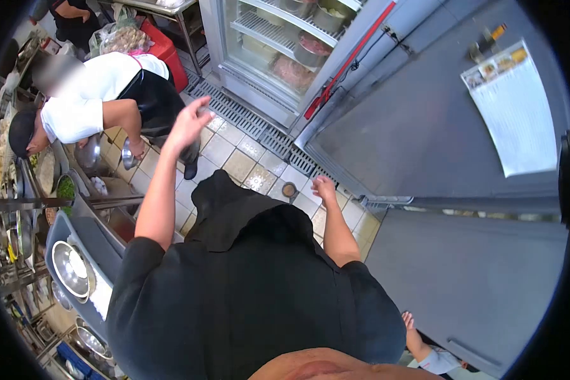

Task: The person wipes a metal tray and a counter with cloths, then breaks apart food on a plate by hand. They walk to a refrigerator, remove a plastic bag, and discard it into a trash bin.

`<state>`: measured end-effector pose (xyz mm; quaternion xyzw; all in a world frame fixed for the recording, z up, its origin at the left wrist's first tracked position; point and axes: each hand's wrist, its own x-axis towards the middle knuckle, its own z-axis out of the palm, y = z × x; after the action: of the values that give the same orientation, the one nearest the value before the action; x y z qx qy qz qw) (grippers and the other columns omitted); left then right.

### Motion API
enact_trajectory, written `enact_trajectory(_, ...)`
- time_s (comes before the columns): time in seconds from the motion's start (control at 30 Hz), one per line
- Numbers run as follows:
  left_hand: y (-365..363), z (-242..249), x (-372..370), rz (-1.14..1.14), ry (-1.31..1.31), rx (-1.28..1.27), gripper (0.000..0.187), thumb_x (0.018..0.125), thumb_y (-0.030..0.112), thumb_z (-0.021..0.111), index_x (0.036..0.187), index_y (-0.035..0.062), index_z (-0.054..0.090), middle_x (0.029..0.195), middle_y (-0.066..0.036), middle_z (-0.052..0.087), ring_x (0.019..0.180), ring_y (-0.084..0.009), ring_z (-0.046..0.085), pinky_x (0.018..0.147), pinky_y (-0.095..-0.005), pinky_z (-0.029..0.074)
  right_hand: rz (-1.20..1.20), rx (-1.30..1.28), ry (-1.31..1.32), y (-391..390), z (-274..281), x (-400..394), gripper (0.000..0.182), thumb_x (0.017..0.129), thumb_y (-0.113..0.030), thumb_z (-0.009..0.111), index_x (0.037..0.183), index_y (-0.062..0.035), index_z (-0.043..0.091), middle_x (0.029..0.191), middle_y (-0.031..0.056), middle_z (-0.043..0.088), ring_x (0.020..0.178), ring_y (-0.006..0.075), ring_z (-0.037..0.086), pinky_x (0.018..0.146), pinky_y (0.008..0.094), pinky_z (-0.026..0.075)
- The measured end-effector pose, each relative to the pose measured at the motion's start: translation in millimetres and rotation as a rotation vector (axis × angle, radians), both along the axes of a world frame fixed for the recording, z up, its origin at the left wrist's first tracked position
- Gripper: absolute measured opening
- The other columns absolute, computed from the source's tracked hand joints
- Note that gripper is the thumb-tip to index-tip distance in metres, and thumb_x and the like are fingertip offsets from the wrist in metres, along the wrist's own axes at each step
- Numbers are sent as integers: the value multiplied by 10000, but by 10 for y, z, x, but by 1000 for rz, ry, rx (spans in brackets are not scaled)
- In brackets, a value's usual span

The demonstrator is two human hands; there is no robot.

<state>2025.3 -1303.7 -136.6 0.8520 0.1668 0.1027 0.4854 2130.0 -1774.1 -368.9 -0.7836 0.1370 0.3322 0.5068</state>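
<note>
My left hand [190,126] reaches forward over the tiled floor, fingers apart and nothing in them. It is nearest to a co-worker [107,88] in a white shirt and black apron, who bends over the counter at left with a metal bowl [129,154] in one hand. My right hand [323,189] hangs at my right side, its fingers loosely bent and apart, with nothing visible in it. Near that hand, a small round fitting with a brownish middle [289,190] shows on the floor. Below my chest hangs a black apron [247,215].
Ahead stands a glass-door fridge [266,57] holding metal pots. Grey steel doors [386,126] line the right, one bearing a paper sheet [519,114]. A floor grate [234,114] runs past the fridge. Metal bowls [71,269] sit in a grey tub at left. Another person [437,361] is at lower right.
</note>
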Motion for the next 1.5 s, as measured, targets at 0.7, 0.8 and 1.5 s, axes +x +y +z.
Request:
enact_trajectory(0.7,3166,266,4520,243,-370,-144,657,853,543,629,1096,-63,554,943,-95,598,859,-206,534,802,-311,430,-632,-2,46,867,-545,-597,307,845,-89,673,1095,62,579,837,83,648,689,139,598,606,278,500)
enact_trajectory(0.8,3172,206,4567,255,-401,-117,638,844,540,646,1080,-50,580,891,-50,604,785,-182,538,752,-317,444,-643,-40,71,1269,-135,-511,324,857,-114,662,1126,40,568,855,86,647,709,146,617,622,271,511)
enact_trajectory(1.5,3177,-244,2785,399,-327,-477,533,887,417,654,1186,-4,521,1058,-104,607,974,-203,575,910,-385,443,506,129,-572,5003,2250,1659,526,751,-328,759,1161,-39,602,1041,161,667,978,287,648,846,376,516)
